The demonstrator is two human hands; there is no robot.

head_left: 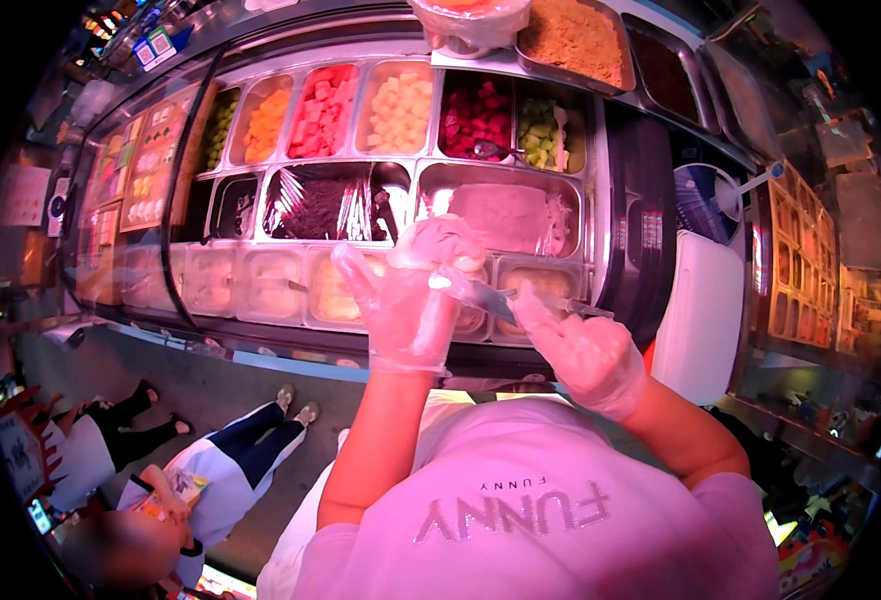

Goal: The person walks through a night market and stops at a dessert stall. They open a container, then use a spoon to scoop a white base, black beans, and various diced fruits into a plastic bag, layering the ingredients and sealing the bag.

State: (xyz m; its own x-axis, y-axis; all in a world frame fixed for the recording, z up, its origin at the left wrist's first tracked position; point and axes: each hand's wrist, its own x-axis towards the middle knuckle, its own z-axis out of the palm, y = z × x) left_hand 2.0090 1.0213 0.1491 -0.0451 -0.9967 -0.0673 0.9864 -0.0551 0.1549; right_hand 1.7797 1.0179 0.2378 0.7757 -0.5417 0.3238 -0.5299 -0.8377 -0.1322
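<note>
My left hand (408, 318), in a clear plastic glove, is raised over the counter with its thumb spread. On its palm and fingers rests a pale, soft, rounded lump (443, 243); its exact kind is unclear. My right hand (591, 357), gloved too, is closed round a metal spatula (491, 298), whose blade reaches left to the lower side of the lump and bears some pale paste. Just beyond the lump lies a steel pan of pinkish paste (511, 212). Part of the front row of pans is hidden behind my hands.
Cut fruit fills the back row, including red cubes (324, 110) and yellow cubes (398, 110). A film-covered dark filling (319, 203) is left of the paste. Brown crumbs (578, 42) sit at the back right, a white bin (701, 315) at right. A person (221, 470) stands at lower left.
</note>
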